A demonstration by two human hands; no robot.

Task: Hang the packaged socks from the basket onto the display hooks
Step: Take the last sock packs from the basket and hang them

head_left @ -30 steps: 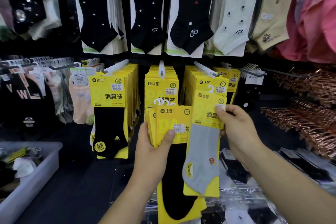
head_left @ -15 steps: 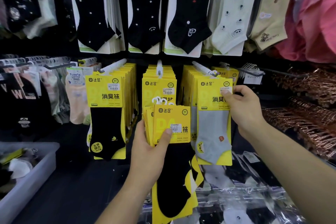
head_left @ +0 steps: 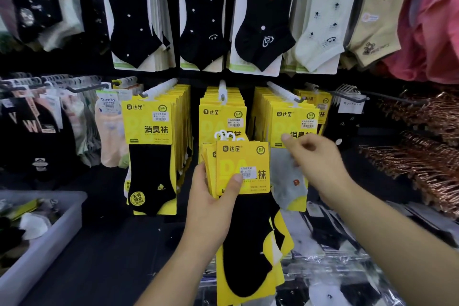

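Between the thumb and fingers of the left hand (head_left: 213,204) sits a bundle of yellow card packs with black socks (head_left: 242,169). The thumb lies bent over the front card and the fingers go round the back, so this hand grips the whole bundle. Small white plastic loops (head_left: 227,135) stick up from the top of the bundle, just above the hand.

Just right of the bundle, and a bit higher, is the right hand (head_left: 320,164). Its fingers are loosely bent and nothing is between them. It looks blurry. Behind it hangs a yellow card pack with a grey sock (head_left: 283,181), on a white display hook (head_left: 283,93) that is packed with cards.

I think the loops are the tricky part. They sit bunched together, so pulling one pack out could drag a second one along, and that one could fall. The back packs already fan out to the left of the thumb, so a loose grip could let them slide.

Straight above the left hand is the middle white display hook (head_left: 222,90), and it is full too. A loop could miss its tip or sit only on the very end, and then the pack could slip off. A black sock pack could also end up with the grey ones.

Far down to the left of the left hand is the grey plastic basket (head_left: 49,238), with more socks in it.
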